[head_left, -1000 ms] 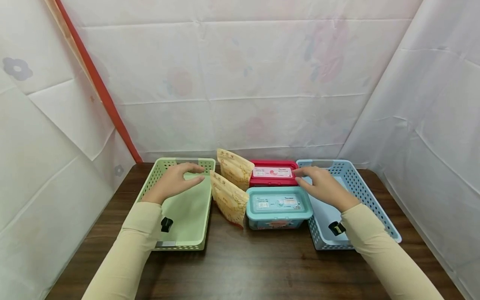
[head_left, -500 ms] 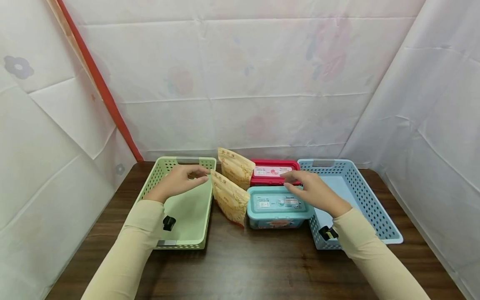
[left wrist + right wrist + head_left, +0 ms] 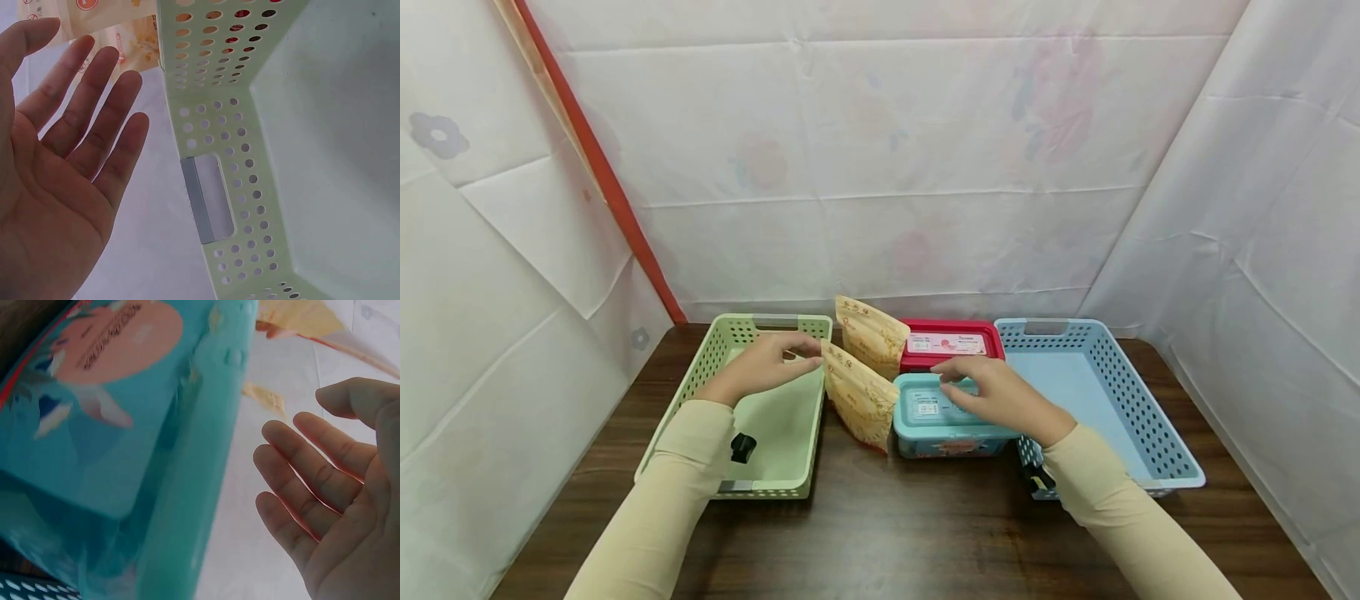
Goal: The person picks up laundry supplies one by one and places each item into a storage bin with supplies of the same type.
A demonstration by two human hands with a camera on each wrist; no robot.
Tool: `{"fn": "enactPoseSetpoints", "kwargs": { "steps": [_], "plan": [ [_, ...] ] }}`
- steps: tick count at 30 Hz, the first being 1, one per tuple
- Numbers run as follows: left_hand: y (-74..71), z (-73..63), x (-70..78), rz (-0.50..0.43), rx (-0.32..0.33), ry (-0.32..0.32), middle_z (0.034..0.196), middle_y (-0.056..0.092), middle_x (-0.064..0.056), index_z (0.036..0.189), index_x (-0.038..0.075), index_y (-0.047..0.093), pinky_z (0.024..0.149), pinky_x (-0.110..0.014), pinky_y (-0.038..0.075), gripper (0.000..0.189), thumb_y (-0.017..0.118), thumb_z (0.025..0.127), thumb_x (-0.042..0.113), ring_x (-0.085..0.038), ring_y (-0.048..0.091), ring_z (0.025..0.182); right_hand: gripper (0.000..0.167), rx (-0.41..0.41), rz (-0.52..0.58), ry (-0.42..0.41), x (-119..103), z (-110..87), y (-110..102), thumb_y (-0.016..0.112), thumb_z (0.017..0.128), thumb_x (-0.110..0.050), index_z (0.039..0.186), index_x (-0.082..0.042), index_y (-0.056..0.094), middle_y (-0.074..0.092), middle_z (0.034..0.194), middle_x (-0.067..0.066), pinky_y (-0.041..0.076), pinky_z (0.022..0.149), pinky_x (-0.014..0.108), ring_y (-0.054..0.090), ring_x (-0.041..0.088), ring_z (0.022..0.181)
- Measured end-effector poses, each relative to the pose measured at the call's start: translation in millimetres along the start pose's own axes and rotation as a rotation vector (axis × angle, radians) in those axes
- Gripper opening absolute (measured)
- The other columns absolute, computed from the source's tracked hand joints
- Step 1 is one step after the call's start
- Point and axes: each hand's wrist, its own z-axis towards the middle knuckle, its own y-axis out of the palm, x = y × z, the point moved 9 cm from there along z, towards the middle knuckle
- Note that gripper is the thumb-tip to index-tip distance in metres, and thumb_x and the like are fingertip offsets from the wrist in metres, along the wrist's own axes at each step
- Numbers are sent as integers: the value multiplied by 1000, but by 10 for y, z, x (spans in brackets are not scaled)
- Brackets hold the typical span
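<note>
Front pouch (image 3: 859, 398) standing between green basket (image 3: 782, 433) and teal tub (image 3: 927, 427), probably propped by a full bottom! Left hand (image 3: 764, 365), loosely spread, gripping nothing, beside its top; right hand (image 3: 997, 397), likewise empty, above the tub.

1. Left grip (image 3: 767, 367) over the green basket (image 3: 786, 429), two pouches (image 3: 859, 400) just to its right.
2. Right grip (image 3: 996, 396) above the teal box (image 3: 934, 421).
3. Beyond this grip, the red box (image 3: 951, 343); to this grip's right, the blue basket (image 3: 1101, 404).
</note>
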Motion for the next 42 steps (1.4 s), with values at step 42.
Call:
{"fn": "enactPoseSetpoints", "kwargs": {
  "steps": [42],
  "plan": [
    [155,46,-4,-80,-55,-43,99,69,3,106,17,71,88,-43,53,15,64,100,28,-16,64,96,19,-21,-27,-154,-494,205,535,72,95,-30,87,-16,61,66,86,-1,50,68,28,58,14,74]
  ]
}}
